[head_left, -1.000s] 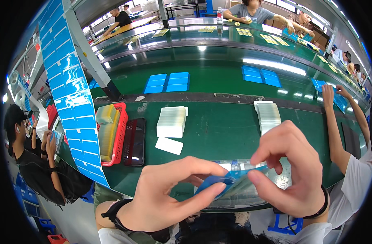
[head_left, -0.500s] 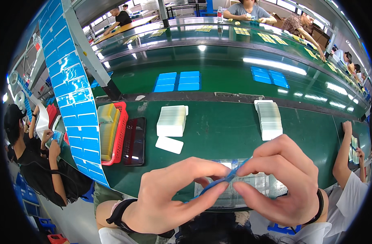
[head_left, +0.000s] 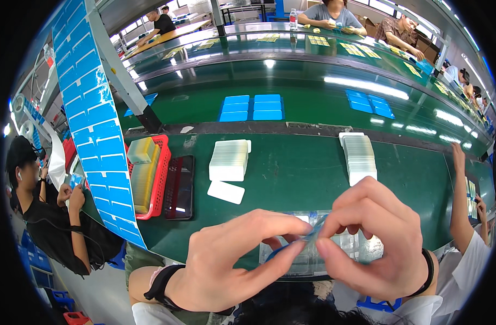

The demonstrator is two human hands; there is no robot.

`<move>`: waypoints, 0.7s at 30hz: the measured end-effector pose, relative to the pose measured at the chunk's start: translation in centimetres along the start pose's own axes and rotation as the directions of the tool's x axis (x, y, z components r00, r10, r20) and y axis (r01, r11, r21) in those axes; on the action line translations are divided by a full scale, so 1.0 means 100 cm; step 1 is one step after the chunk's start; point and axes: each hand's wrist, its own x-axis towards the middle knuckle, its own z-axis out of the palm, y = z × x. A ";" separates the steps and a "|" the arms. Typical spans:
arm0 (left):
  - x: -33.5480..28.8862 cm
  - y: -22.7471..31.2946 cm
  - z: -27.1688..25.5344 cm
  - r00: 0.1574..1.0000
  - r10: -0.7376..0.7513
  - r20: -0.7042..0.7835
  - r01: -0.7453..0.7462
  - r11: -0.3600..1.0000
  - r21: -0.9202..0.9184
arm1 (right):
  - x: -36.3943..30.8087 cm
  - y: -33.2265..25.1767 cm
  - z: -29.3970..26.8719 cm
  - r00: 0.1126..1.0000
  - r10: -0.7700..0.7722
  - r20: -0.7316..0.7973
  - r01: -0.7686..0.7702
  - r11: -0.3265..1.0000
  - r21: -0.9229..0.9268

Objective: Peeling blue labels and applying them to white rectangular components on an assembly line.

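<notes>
Both hands meet in front of me with thumbs and forefingers pinched. Between them is a small thin blue film piece [head_left: 314,233], with a pale translucent part near the right fingertips. My left hand [head_left: 231,260] grips its left side, where a darker blue edge shows beneath the fingers. My right hand [head_left: 375,233] pinches the other end. Most of the piece is hidden by the fingers. Under the hands, a clear plastic tray [head_left: 301,266] lies on the green table, partly covered.
Two stacks of pale cards [head_left: 229,161] [head_left: 359,160] and a loose white card [head_left: 226,192] lie ahead. Left are a black phone-like slab [head_left: 180,187], a red basket [head_left: 161,176] of cards, and a hanging blue label strip [head_left: 99,130]. A green belt [head_left: 307,81] carries blue panels; co-workers sit around.
The film between my fingertips has turned, now showing a translucent part, and my right hand has shifted slightly. Blue panels on the belt moved right. The right neighbour's arm stretched toward the belt.
</notes>
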 end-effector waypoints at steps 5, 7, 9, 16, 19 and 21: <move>0.000 0.001 0.001 1.000 0.003 0.006 -0.003 1.000 0.007 | -0.001 -0.002 0.000 0.999 0.037 -0.010 -0.037 0.999 -0.008; -0.001 0.001 0.000 1.000 0.005 0.010 -0.005 1.000 0.009 | 0.000 -0.001 0.000 0.999 0.044 -0.003 -0.044 0.999 -0.003; -0.001 -0.005 0.004 0.999 0.040 -0.032 -0.040 0.999 -0.001 | 0.000 -0.001 0.000 0.999 0.045 -0.002 -0.045 0.999 -0.003; -0.002 -0.006 0.005 0.995 0.083 -0.059 -0.083 0.997 0.001 | 0.000 -0.002 0.000 0.999 0.053 -0.005 -0.053 0.999 0.001; -0.002 -0.006 0.004 0.994 0.089 -0.056 -0.088 0.996 0.011 | 0.000 0.000 0.001 0.999 0.034 -0.011 -0.034 0.999 -0.004; -0.001 -0.007 0.005 0.994 0.095 -0.056 -0.095 0.995 0.004 | 0.001 -0.001 0.000 0.999 0.044 -0.009 -0.044 0.999 -0.008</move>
